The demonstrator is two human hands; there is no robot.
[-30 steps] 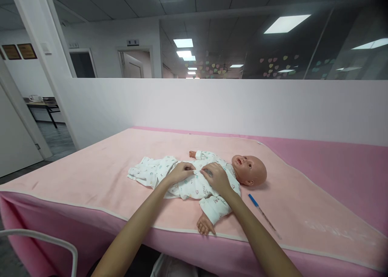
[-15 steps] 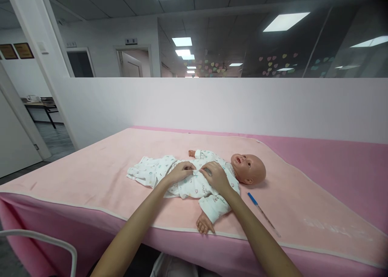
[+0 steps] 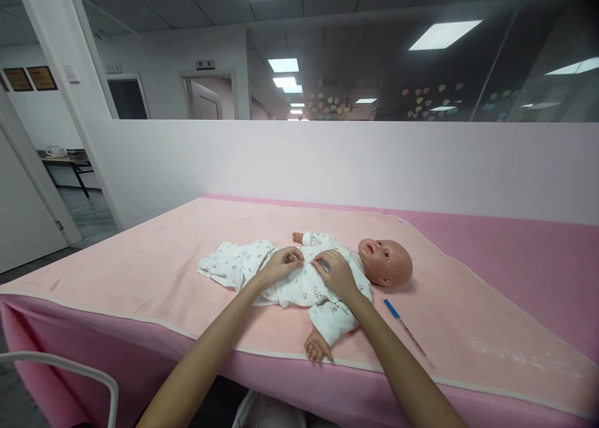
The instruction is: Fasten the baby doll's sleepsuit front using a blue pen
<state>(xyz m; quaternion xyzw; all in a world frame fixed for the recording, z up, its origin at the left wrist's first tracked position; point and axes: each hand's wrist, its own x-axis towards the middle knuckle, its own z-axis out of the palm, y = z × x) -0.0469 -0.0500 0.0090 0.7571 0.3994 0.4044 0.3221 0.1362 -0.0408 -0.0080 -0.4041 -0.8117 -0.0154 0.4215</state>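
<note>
A baby doll (image 3: 386, 261) lies on its back, its head to the right, in a white patterned top (image 3: 299, 291) and matching trousers (image 3: 236, 262). Over the doll's belly, my left hand (image 3: 283, 264) pinches at the front of the top with thumb and fingertips. My right hand (image 3: 333, 271) does the same a little to the right, on the chest side, its fingertips close to the left ones. Both pinches seem to be on the fabric's front edge, though the exact bit is too small to make out. One doll hand (image 3: 318, 345) rests by the near edge.
A peach mat (image 3: 154, 259) covers much of the pink-covered table (image 3: 528, 253). Right of my right forearm lies a thin stick with a blue handle (image 3: 392, 308). A white metal rail (image 3: 70, 365) stands at the lower left. Behind the table runs a white half wall (image 3: 327, 166).
Both hands stay at the doll's top with almost the same pinch. The whole view has shifted slightly; the doll and the stick lie as before.
</note>
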